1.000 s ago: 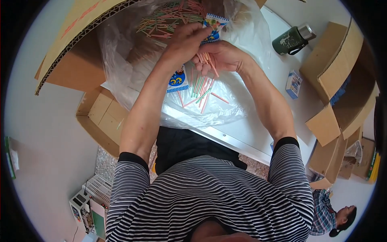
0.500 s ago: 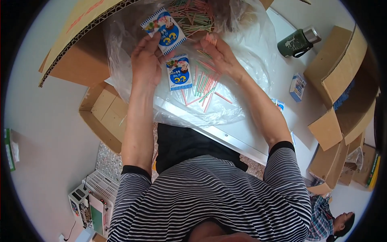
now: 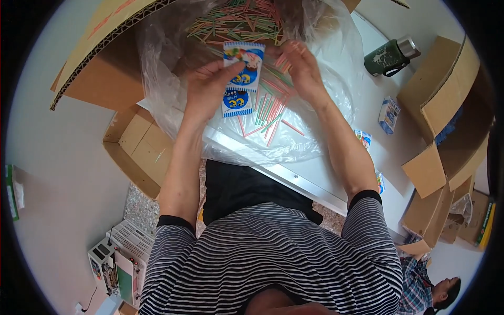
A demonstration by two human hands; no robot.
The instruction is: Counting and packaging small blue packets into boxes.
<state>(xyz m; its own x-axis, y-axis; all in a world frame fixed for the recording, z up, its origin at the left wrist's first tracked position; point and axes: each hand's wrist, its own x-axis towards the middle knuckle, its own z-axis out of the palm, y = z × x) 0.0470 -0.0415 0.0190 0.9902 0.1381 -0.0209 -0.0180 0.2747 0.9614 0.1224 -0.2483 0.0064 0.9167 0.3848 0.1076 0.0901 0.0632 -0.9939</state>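
Observation:
My left hand (image 3: 207, 89) pinches a small blue-and-white printed packet (image 3: 244, 67) between thumb and fingers. Just below lies a second packet (image 3: 237, 103) of the same kind, partly covered by the held one. To the right, my right hand (image 3: 303, 71) is closed around a few thin pink sticks (image 3: 285, 65); its fingertips are blurred. Loose pink and green sticks (image 3: 269, 111) lie on the clear plastic bag (image 3: 310, 142) under my hands. Beyond my hands, a big heap of the same sticks (image 3: 241, 23) fills the bag inside the carton.
A large open carton (image 3: 100, 79) stands at the far left, with a shallow cardboard tray (image 3: 118, 134) beside it. Right of the bag are a green flask (image 3: 386, 56), a blue-and-white box (image 3: 389, 114) and open cartons (image 3: 436, 89). Another person (image 3: 420, 281) is at the lower right.
My left hand has moved right and down with the packet, now overlapping the lying one. My right hand has shifted slightly right, and more of the heap shows.

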